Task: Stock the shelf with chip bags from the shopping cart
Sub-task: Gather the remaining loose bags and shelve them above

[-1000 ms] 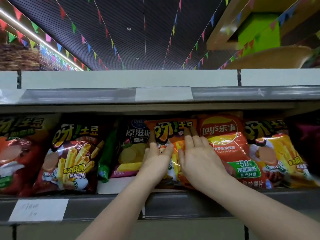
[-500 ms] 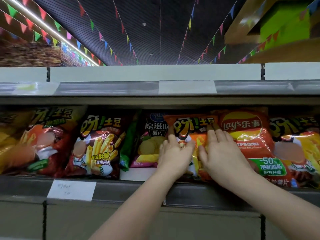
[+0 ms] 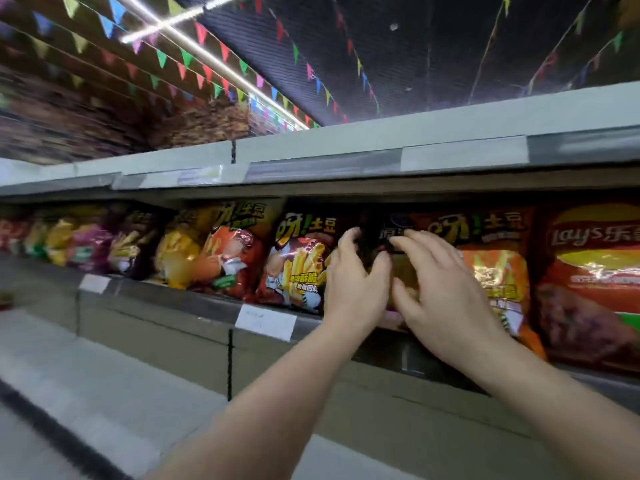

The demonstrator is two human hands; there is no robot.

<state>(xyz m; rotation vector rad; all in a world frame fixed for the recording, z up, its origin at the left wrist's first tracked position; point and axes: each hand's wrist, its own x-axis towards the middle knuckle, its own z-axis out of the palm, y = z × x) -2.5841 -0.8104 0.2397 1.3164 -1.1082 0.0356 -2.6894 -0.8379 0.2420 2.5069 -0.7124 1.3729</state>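
Along the front edge of the shelf (image 3: 194, 303) we see a row of glossy, puffed chip bags standing upright, their foil skins crinkled and shining under the store light. Our left hand (image 3: 355, 289) and our right hand (image 3: 446, 292) are raised side by side before the middle of the row, both with fingers spread and loosely bent. They are released and grasp nothing; whether the fingertips touch a bag, we cannot tell, because the picture is blurred by motion.

Between the two hands shows a dark chip bag (image 3: 391, 244), mostly hidden, with a yellow patch lower down. Just to its right stands an orange bag (image 3: 491, 268) with printed fries, partly covered by our right hand. Further right, toward the right end of the shelf, is a red Lay's bag (image 3: 595, 271), wide and pillow-shaped, cut by the frame edge. To the left of our left hand stands a dark red bag (image 3: 298, 268) with yellow fries on it, then an orange and yellow bag (image 3: 228, 258), and more soft, blurred bags toward the left end.

A white paper price label (image 3: 265, 322), rectangular and flat, hangs on the smooth grey metal lip of the shelf. Above the bags runs the upper shelf rail (image 3: 346, 164), grey with a pale strip. Strings of small triangular flags (image 3: 194, 67) cross the dark ribbed ceiling.
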